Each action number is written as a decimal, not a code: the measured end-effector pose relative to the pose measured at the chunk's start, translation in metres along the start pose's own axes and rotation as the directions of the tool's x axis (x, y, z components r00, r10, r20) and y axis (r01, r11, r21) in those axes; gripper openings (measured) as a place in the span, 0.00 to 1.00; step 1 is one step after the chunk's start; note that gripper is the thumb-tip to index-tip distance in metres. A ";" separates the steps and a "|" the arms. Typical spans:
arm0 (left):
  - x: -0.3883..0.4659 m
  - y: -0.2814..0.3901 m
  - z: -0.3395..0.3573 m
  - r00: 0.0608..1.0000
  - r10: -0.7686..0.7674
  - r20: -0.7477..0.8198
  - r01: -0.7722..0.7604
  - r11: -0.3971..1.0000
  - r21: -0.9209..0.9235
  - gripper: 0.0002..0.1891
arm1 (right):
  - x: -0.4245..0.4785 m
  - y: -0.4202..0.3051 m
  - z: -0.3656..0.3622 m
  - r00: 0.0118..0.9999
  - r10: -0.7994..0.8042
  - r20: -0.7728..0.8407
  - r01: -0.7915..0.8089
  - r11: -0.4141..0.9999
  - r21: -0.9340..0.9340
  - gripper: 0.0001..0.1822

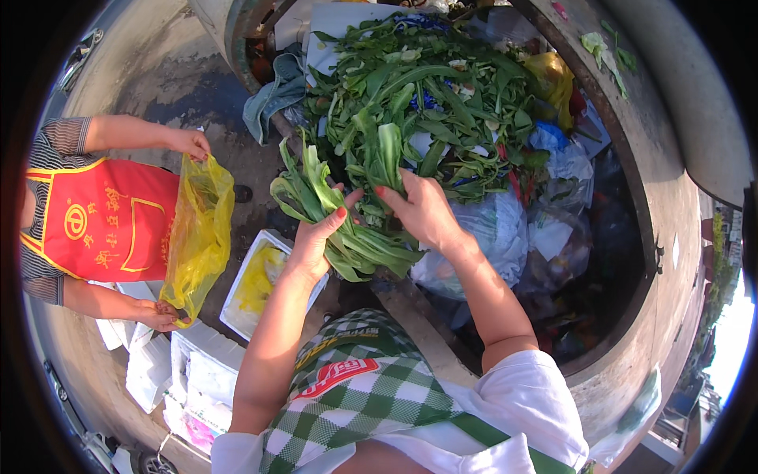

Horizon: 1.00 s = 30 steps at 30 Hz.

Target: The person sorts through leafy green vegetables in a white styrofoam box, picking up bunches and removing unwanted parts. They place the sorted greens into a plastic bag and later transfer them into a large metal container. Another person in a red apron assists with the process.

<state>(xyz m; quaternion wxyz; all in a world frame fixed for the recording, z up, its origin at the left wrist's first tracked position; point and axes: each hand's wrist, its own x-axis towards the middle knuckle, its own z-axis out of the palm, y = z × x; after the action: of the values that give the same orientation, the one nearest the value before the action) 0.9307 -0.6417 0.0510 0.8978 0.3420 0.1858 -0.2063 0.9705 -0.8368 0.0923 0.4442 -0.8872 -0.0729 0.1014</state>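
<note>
My left hand grips a bunch of leafy green vegetables, its stems and leaves fanned out past the thumb. Beside it, my right hand pinches pale green leaves between thumb and fingers. Just beyond both hands lies a large heap of loose greens, piled on top of rubbish in an open metal container. The lower ends of the leaves in my right hand are partly hidden by its fingers.
A person in a red apron holds a yellow plastic bag at my left. Foam boxes and a white foam box with yellow plastic inside stand on the ground. Filled plastic bags lie inside the container's metal rim. A cloth hangs over its edge.
</note>
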 end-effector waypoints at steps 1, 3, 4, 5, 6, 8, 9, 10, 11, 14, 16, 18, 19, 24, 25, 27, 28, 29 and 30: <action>-0.001 -0.004 0.000 0.999 -0.001 -0.044 0.003 1.000 0.028 0.23 | -0.010 0.000 0.020 0.972 -0.217 0.091 0.233 0.942 -0.241 0.11; -0.004 -0.011 -0.006 0.991 -0.007 -0.133 0.021 0.994 0.109 0.23 | -0.022 -0.001 0.049 0.959 -0.112 0.261 0.181 0.949 -0.259 0.12; -0.005 -0.013 -0.015 0.984 -0.006 -0.180 0.036 0.986 0.160 0.22 | -0.021 0.001 0.049 0.920 -0.162 0.358 0.239 0.954 -0.183 0.15; -0.008 -0.015 -0.023 0.974 -0.003 -0.228 0.052 0.976 0.210 0.22 | -0.019 0.005 0.047 0.868 -0.216 0.447 0.288 0.952 -0.101 0.18; -0.011 -0.017 -0.031 0.958 0.045 -0.283 0.013 0.980 0.199 0.21 | -0.012 0.011 0.042 0.810 -0.226 0.541 0.268 0.963 0.001 0.21; -0.014 -0.019 -0.053 0.935 0.092 -0.344 -0.079 0.996 0.051 0.18 | 0.013 0.036 0.034 0.738 -0.089 0.669 -0.010 0.990 0.142 0.25; -0.016 -0.014 -0.059 0.923 0.113 -0.367 -0.125 0.992 -0.008 0.17 | 0.025 0.056 0.041 0.881 -0.011 0.472 -0.101 0.972 0.211 0.22; -0.019 -0.011 -0.074 0.935 0.054 -0.350 -0.098 0.989 -0.111 0.16 | 0.039 0.070 0.046 0.979 0.080 0.189 -0.074 0.997 -0.038 0.20; -0.020 -0.008 -0.079 0.947 0.070 -0.314 -0.119 0.983 -0.139 0.15 | 0.049 0.104 0.061 0.987 0.003 -0.158 -0.043 0.968 -0.248 0.16; -0.018 -0.002 -0.081 0.971 0.076 -0.225 -0.108 0.985 -0.133 0.13 | 0.073 0.130 0.078 0.956 0.161 -0.246 -0.267 0.829 -0.491 0.13; -0.017 0.000 -0.075 0.968 0.067 -0.241 -0.094 0.990 -0.103 0.13 | 0.079 0.133 0.087 0.963 0.189 -0.194 -0.266 0.795 -0.545 0.12; -0.020 0.001 -0.069 0.981 0.045 -0.189 -0.066 0.992 -0.110 0.13 | 0.074 0.120 0.086 0.932 0.065 -0.357 -0.241 0.846 -0.475 0.10; -0.024 0.005 -0.058 0.991 0.036 -0.131 -0.055 0.988 -0.142 0.15 | 0.066 0.102 0.082 0.904 0.010 -0.428 -0.219 0.870 -0.442 0.10; -0.008 -0.013 -0.056 0.987 0.026 -0.159 -0.042 0.994 -0.098 0.24 | 0.001 0.033 0.064 0.961 -0.267 -0.071 0.248 0.947 -0.202 0.08; -0.006 -0.015 -0.056 0.989 -0.010 -0.151 -0.002 0.997 -0.082 0.23 | -0.008 0.031 0.067 0.924 -0.370 0.098 0.378 0.922 -0.089 0.08; -0.004 -0.018 -0.058 0.987 -0.076 -0.142 0.070 0.996 -0.047 0.19 | -0.011 0.044 0.080 0.871 -0.356 0.340 0.376 0.927 0.007 0.10; -0.010 -0.016 -0.053 0.975 -0.089 -0.204 0.088 0.996 -0.013 0.11 | -0.002 0.049 0.076 0.844 -0.252 0.473 0.232 0.967 0.102 0.12; -0.011 -0.018 -0.058 0.976 -0.075 -0.204 0.069 0.997 -0.034 0.11 | 0.015 0.057 0.070 0.779 -0.163 0.605 0.071 0.982 0.174 0.14; -0.012 -0.019 -0.069 0.976 -0.060 -0.207 0.050 0.997 -0.054 0.11 | 0.031 0.072 0.070 0.773 -0.149 0.617 -0.025 0.964 0.265 0.17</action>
<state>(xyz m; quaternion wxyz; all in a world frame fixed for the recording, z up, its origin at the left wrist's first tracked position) 0.8977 -0.6043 -0.0015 0.8752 0.3348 0.2933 -0.1894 0.9860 -0.8184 -0.0098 0.5082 -0.7331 -0.2335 0.3869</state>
